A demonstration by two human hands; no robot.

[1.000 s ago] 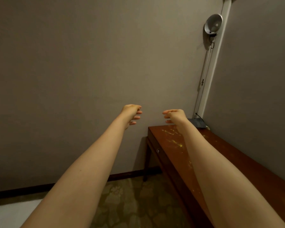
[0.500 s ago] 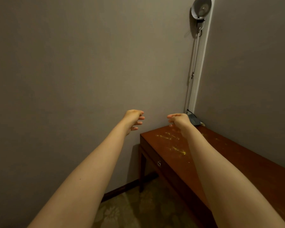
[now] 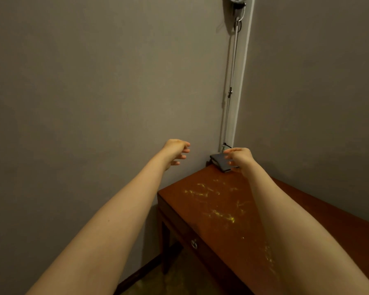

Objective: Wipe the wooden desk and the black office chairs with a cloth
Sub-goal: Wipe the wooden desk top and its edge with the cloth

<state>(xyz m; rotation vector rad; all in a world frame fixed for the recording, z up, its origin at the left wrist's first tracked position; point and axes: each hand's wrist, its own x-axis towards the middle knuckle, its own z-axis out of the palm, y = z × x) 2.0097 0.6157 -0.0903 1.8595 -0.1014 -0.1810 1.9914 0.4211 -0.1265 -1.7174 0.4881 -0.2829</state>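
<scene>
The wooden desk (image 3: 200, 211) runs from the room's corner toward the lower right, its reddish top marked with yellow streaks (image 3: 222, 216). A folded grey cloth (image 3: 218, 161) lies at the desk's far corner against the wall. My right hand (image 3: 239, 157) reaches over the desk with loosely curled fingers right beside the cloth, partly covering it; no grip shows. My left hand (image 3: 176, 151) hangs in the air left of the desk, fingers relaxed and empty. No chair is in view.
Grey walls meet in the corner behind the desk. A white strip with a thin cable (image 3: 230, 92) runs up the corner to a round lamp (image 3: 237, 1) at the top edge. A drawer ring pull (image 3: 193, 244) is on the desk front. Patterned carpet (image 3: 153, 284) lies below.
The view has moved closer and tilted down. Both arms have reached farther forward; my right hand has come up beside the grey cloth at the desk's corner.
</scene>
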